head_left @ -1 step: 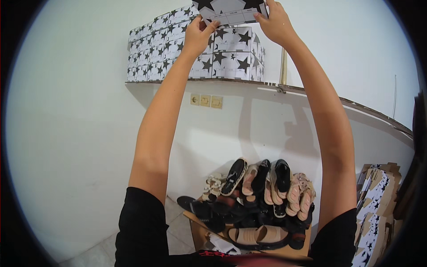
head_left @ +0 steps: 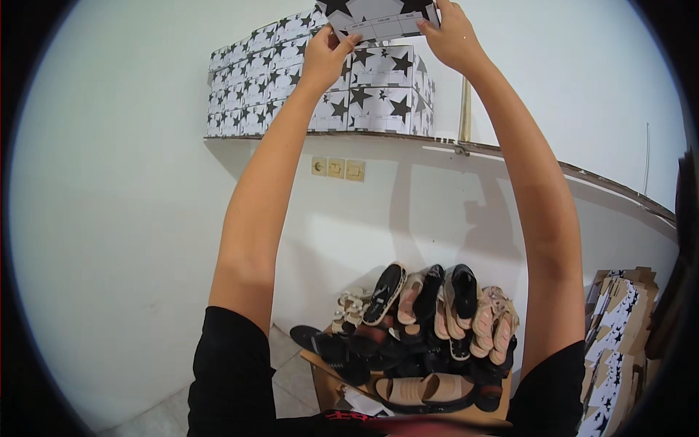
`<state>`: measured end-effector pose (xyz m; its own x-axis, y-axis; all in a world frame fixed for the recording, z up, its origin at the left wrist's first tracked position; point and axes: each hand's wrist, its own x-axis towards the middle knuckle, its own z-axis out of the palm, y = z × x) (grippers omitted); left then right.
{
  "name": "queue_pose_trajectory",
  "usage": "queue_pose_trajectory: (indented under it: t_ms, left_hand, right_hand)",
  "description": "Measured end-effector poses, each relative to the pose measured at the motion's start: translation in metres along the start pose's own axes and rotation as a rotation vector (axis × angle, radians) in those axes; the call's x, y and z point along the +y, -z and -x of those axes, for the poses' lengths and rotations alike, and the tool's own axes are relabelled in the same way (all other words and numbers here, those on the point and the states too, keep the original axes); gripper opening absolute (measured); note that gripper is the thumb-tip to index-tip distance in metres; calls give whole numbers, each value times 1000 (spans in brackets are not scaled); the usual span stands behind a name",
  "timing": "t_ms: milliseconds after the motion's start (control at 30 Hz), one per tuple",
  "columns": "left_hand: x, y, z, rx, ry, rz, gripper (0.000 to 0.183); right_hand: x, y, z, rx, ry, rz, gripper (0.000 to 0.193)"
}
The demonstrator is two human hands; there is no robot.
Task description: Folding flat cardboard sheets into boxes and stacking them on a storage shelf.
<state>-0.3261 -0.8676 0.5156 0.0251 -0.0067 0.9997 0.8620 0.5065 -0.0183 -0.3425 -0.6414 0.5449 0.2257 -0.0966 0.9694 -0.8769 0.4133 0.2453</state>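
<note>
Both arms raised to a white cardboard shoebox printed with black stars [head_left: 378, 18] — held atop the stack.
Left hand [head_left: 328, 54] and right hand [head_left: 451, 33] clamp its ends, above the stacked star-printed boxes [head_left: 364, 91] on the wall shelf [head_left: 510, 153] — a heap of sandals and shoes [head_left: 422, 335] lies below.

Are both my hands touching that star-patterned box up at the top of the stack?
Touching. The head view shows the left hand and right hand gripping the ends of the top star-patterned box.
</note>
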Motion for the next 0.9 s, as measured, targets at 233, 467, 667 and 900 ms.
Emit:
queue_pose_trajectory:
  t_ms: [233,467,667,900]
  left_hand:
    - [-54,-1,-45,-75,-40,-66,36]
    - [-109,-4,-68,-123,-79,-120,35]
    - [-133,-8,-74,-158,-20,-259,42]
    - [-132,-18,-77,-18,-146,-317,35]
  right_hand:
    - [47,-46,-24,118,53,121,56]
    - [81,-77,-29,131,42,181,53]
    - [110,-97,-29,46,-135,106,48]
    - [113,-112,-24,85,-259,107,47]
